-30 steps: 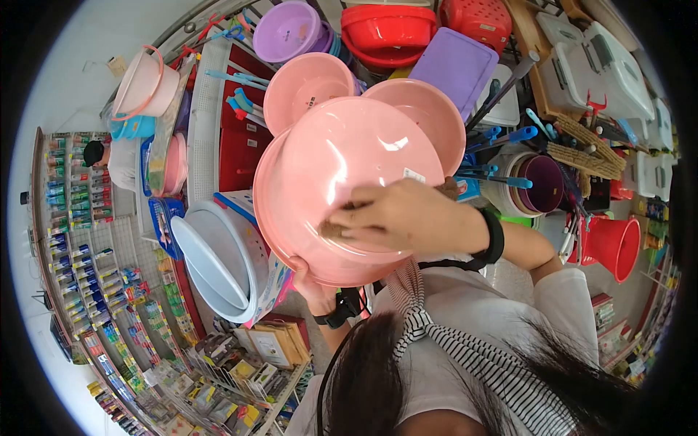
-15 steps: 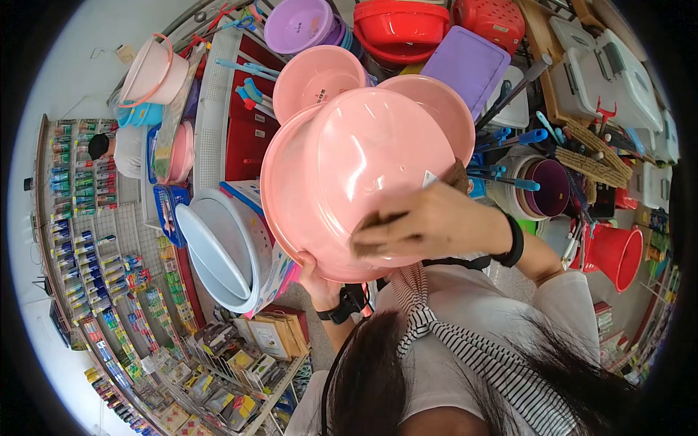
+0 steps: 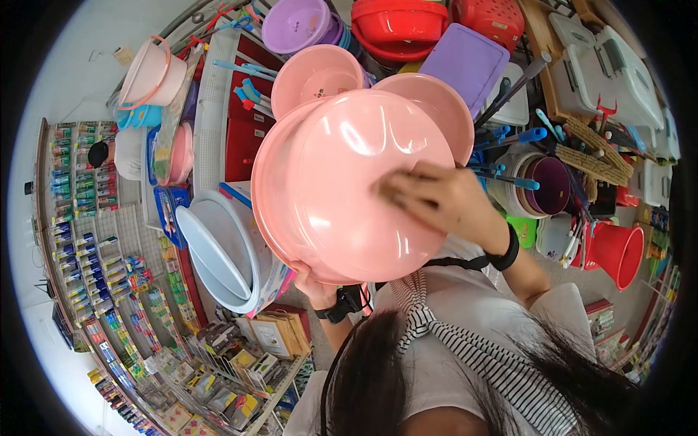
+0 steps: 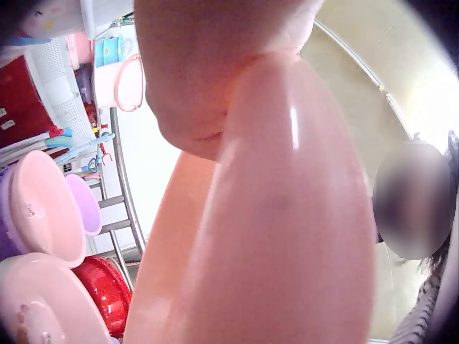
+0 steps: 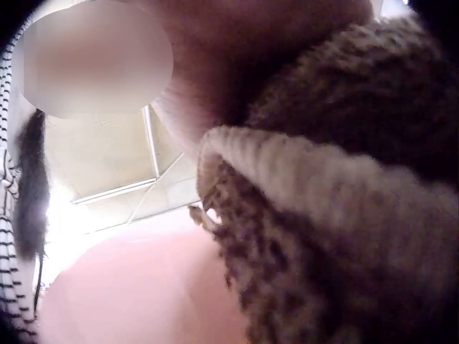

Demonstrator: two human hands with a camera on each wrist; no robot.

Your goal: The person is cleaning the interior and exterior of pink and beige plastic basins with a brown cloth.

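A pink plastic basin (image 3: 349, 182) is held up with its glossy underside facing the head camera. My left hand (image 3: 314, 287) grips its rim at the lower edge, thumb on the outside; in the left wrist view that hand (image 4: 222, 72) covers part of the basin wall (image 4: 287, 215). My right hand (image 3: 454, 203) holds a brown fuzzy cloth (image 3: 392, 187) against the basin's bottom, fingers bent over it. The right wrist view shows the cloth (image 5: 344, 179) bunched below the palm, with a pale ribbed edge, and the basin (image 5: 150, 294) beneath.
Two more pink basins, one at the upper left (image 3: 316, 80) and one at the right (image 3: 440, 109), stand behind. A light blue tub (image 3: 218, 251) is at left, a purple lid (image 3: 462, 69) above, blue-handled tools (image 3: 520, 136) and a red bucket (image 3: 618, 254) at right. Shelves of small goods line the left.
My right hand with the cloth has moved up across the basin's bottom from its lower part. The basin has tilted so its bottom faces the head camera more; my left hand still grips the rim.
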